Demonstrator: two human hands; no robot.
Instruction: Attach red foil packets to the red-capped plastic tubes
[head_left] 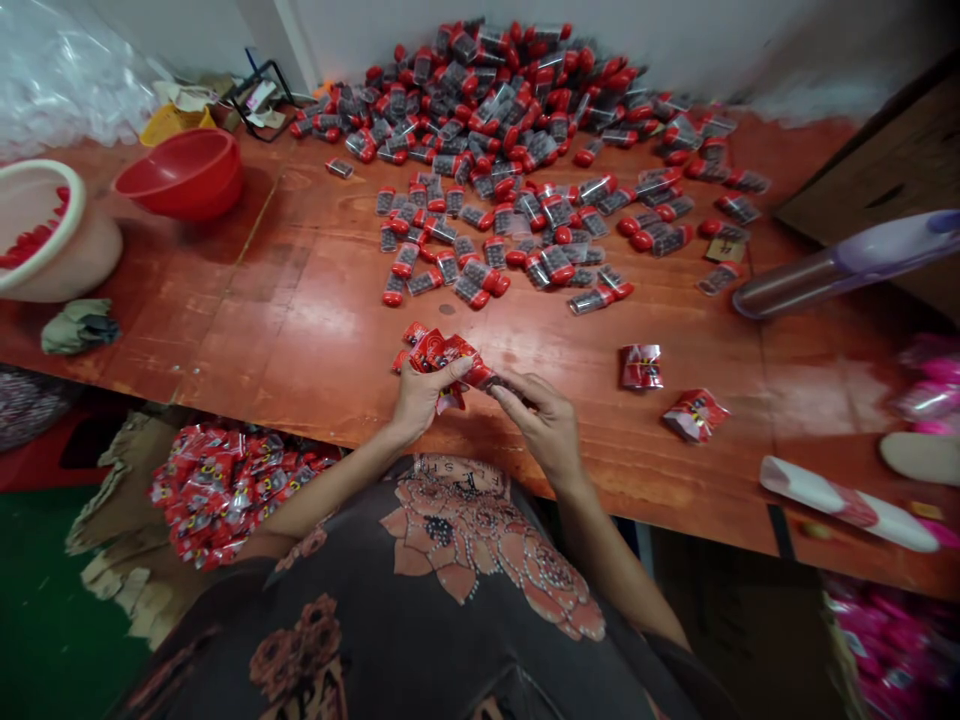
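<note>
Head view, from the left: you had a white bucket (101, 255) of red pieces and a red bowl (184, 180) standing on the table (300, 330). Below the table's edge, against torn cardboard (120, 510), lay a large heap of red printed packets (225, 490). Your left hand (421, 398) gripped a bunch of packets (435, 350) just over the near side of the tabletop. Beyond it, many red-capped containers (517, 110) lay piled toward the wall, with others scattered nearer you, all outside any packet; judging by that pile, much of the work seemed left. Your right hand (547, 425) had its thumb and fingers closed on the end of one packet in the bunch, though whether anything was inside it was too small to tell. Farther right, two loose packets (642, 368) lay apart on the tabletop; those perhaps counted as done, but the evidence was thin.
</note>
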